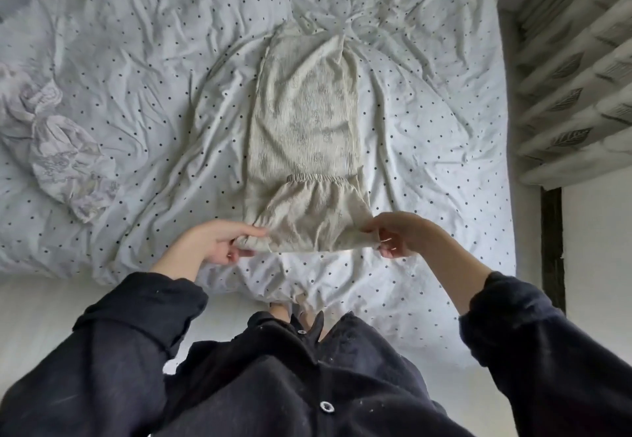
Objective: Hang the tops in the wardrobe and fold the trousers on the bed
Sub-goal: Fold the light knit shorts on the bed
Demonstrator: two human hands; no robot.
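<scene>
Pinching the trousers point(304, 122) by their near fold, left hand point(219, 241) and right hand point(398, 235) at opposite corners, we judge the long axis runs straight away from us.

Left hand point(219, 243) and right hand point(396, 235): bare, no rings or watch seen; short nails catch the light on the right one; below each wrist a bare stretch of forearm, then a pushed-up sleeve; left sleeve point(143, 317) and right sleeve point(533, 334) dark navy to black, soft knit, bunched in thick folds at the cuff; pale lint flecks scattered over the fabric; between the sleeves a cardigan front point(260, 378) in the same dark knit, open at the neck; one dark button point(301, 331) near the top, one pale-rimmed button point(326, 406) lower on the placket
</scene>
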